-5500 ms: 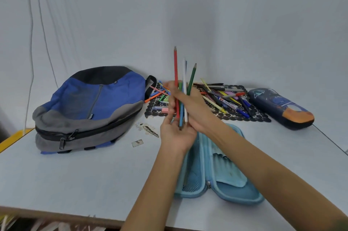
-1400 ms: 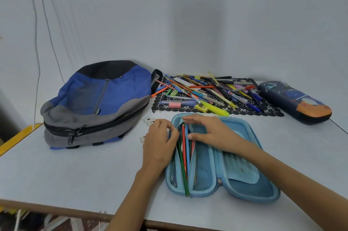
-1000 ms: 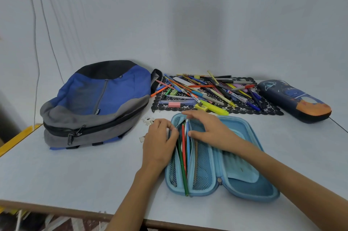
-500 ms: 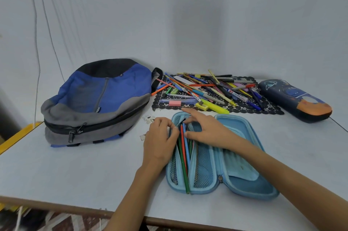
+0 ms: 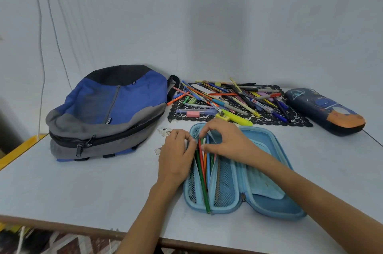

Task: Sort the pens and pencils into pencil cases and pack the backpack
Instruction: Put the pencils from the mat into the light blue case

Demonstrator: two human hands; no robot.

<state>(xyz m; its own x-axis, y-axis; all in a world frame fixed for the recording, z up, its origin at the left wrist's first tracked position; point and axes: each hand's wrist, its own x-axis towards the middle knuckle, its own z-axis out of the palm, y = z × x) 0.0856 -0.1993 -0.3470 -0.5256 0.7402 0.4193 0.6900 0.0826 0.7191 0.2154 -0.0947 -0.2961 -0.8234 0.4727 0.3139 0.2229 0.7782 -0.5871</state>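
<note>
Pale table against plain white walls.

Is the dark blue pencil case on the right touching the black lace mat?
Apart. In the head view, a strip of bare table shows between the dark blue pencil case and the scalloped right edge of the black lace mat.

A blue backpack with a black top and grey base was seen at nine o'clock. The open pencil case was light blue with mesh pockets, and green, red and orange pencils were seen inside. A black lace-patterned mat was laid at twelve o'clock, a navy and orange case at two.
</note>
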